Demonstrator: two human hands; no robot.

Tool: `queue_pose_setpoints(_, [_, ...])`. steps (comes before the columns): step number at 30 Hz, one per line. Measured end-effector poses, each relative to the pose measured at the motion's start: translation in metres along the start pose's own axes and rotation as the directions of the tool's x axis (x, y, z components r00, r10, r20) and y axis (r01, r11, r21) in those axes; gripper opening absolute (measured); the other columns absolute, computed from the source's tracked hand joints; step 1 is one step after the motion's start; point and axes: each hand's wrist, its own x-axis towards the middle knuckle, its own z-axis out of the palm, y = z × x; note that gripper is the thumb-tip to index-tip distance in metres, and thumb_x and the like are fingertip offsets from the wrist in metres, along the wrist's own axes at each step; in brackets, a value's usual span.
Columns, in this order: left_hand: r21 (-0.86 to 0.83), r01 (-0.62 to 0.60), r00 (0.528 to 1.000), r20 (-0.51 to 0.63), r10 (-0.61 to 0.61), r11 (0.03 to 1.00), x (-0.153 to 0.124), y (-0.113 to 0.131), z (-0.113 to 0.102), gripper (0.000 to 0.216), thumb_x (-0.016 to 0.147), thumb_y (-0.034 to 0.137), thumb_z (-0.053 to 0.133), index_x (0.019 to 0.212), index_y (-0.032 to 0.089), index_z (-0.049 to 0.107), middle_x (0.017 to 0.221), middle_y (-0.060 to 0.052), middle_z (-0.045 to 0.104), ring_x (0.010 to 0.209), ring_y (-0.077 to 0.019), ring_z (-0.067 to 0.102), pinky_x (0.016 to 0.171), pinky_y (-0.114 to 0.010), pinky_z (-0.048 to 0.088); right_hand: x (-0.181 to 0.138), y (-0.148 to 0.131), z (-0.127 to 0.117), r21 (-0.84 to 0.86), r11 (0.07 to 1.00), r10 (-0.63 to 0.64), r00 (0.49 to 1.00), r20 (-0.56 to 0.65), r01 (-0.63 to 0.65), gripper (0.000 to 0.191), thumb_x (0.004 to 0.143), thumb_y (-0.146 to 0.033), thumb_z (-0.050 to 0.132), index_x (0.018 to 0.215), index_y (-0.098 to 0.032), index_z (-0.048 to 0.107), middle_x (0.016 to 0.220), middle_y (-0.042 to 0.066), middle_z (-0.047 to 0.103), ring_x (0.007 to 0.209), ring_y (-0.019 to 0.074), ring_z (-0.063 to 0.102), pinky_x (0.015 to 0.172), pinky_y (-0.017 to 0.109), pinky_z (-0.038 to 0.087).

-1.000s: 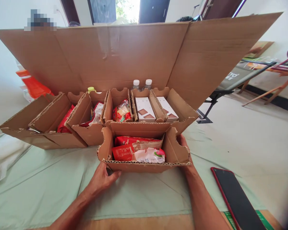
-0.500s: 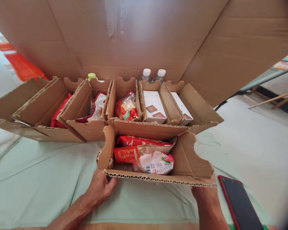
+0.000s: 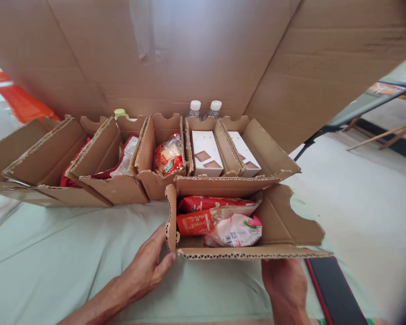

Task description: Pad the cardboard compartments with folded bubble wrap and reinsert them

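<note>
Head view: front carton (packets inside) farther right

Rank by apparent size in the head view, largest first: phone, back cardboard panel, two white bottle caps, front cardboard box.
1. Back cardboard panel
2. Front cardboard box
3. Phone, partly out of frame
4. White bottle caps: too alike to rank

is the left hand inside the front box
No, the left hand is outside, at the left end of the front box.

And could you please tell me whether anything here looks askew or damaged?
The front box has ragged rims with corrugation showing, as if roughly cut, and its packets lie bunched toward the left. No spill shows.
</note>
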Motion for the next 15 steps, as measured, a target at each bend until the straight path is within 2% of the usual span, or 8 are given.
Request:
queue_pose_setpoints(2, [-0.004, 0.017, 0.999, -0.033, -0.017, 1.000, 0.002, 0.002, 0.002, 0.056, 0.093, 0.031, 0.052, 0.149, 0.022, 0.047, 0.139, -0.014, 0.063, 0.132, -0.0331, 0.057, 0.111, -0.046, 0.049, -0.003, -0.001, 0.010, 0.045, 0.999, 0.013, 1.000, -0.016, -0.012, 0.047, 0.086, -0.044, 0.054, 0.127, -0.025, 0.069, 0.127, 0.006, 0.071, 0.126, 0.0291, 0.062, 0.103, 0.047, 0.055])
queue_pose_setpoints(6, [0.006, 0.106, 0.988, -0.111, -0.104, 0.994, 0.002, 0.003, 0.012, 0.038, 0.094, 0.034, 0.053, 0.129, 0.023, 0.064, 0.114, -0.011, 0.074, 0.118, -0.0327, 0.065, 0.106, -0.048, 0.052, -0.008, -0.005, 0.020, 0.095, 0.995, 0.034, 0.999, -0.025, -0.031, 0.050, 0.086, -0.045, 0.055, 0.129, -0.022, 0.068, 0.126, 0.007, 0.072, 0.125, 0.0277, 0.063, 0.104, 0.046, 0.054])
queue_pose_setpoints(11, [-0.003, 0.094, 0.987, -0.134, -0.093, 0.996, 0.005, -0.001, 0.018, 0.034, 0.096, 0.033, 0.051, 0.125, 0.020, 0.063, 0.127, -0.013, 0.068, 0.120, -0.0313, 0.063, 0.108, -0.049, 0.050, -0.008, -0.014, 0.028, 0.146, 0.988, 0.048, 0.999, 0.006, -0.048, 0.054, 0.081, -0.049, 0.060, 0.126, -0.021, 0.069, 0.124, 0.008, 0.072, 0.124, 0.0274, 0.062, 0.106, 0.046, 0.052])
queue_pose_setpoints(15, [0.003, 0.076, 0.988, -0.136, -0.074, 0.997, 0.006, -0.005, 0.018, 0.034, 0.098, 0.034, 0.049, 0.127, 0.021, 0.062, 0.121, -0.013, 0.069, 0.116, -0.0306, 0.063, 0.106, -0.049, 0.050, -0.008, -0.012, 0.028, 0.170, 0.985, 0.045, 0.999, 0.002, -0.045, 0.052, 0.080, -0.049, 0.062, 0.124, -0.022, 0.069, 0.124, 0.007, 0.073, 0.127, 0.0258, 0.061, 0.108, 0.045, 0.050])
